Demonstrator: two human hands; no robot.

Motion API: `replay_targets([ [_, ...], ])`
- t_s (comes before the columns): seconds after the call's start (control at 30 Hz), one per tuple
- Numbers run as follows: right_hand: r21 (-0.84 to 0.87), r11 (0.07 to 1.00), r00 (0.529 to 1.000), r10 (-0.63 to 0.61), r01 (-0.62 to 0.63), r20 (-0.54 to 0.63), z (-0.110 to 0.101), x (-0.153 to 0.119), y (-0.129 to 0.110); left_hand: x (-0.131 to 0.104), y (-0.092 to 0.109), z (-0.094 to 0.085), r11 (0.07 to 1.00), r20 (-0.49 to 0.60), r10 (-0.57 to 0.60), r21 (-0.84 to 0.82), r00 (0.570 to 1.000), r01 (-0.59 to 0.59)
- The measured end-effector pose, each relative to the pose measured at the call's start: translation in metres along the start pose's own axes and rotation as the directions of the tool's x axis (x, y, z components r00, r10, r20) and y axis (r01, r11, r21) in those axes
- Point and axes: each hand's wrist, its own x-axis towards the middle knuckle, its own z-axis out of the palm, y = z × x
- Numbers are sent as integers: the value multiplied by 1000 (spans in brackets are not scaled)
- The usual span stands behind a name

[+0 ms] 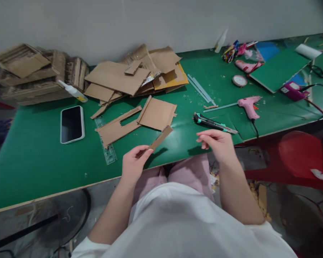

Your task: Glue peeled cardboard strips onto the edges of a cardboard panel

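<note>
My left hand grips one end of a narrow cardboard strip, which tilts up and to the right above the table's front edge. Off to the right, my right hand has its fingers bent and drawn together, with nothing visible in them. Just beyond that hand lies a utility knife with its blade out. A squarish cardboard piece with a raised left edge lies past the strip. Beside it, a cardboard piece with a rectangular cutout partly covers a clear ruler.
A phone and a glue bottle lie left, near stacked cardboard. Cardboard sheets are heaped at the back. Glue sticks, a pink glue gun with a cord and a tape roll lie right. A red stool stands by the table.
</note>
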Motion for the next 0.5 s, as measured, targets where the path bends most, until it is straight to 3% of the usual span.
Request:
replay_targets([
  [0.07,-83,997,985,-16,2,-171,-24,1,9,3,-2,-3,998,-72,-19,-53,997,15],
  [0.13,-273,961,937,-60,-38,-344,-47,0,19,5,-4,-4,995,-113,-35,-93,993,25],
  [0.23,-528,840,873,-156,-129,-461,-74,-6,36,5,-6,-2,996,-91,-38,-79,995,31],
  [0.3,-441,878,830,-98,-188,-549,-88,-14,48,4,-6,0,998,-61,-37,-56,997,33],
  [0.37,-333,918,757,-60,-214,-650,-103,-25,61,2,-5,1,998,-37,-41,-43,998,39],
  [0.5,-196,929,701,86,-312,-707,-131,-51,84,0,-4,2,999,8,-34,-8,999,34],
])
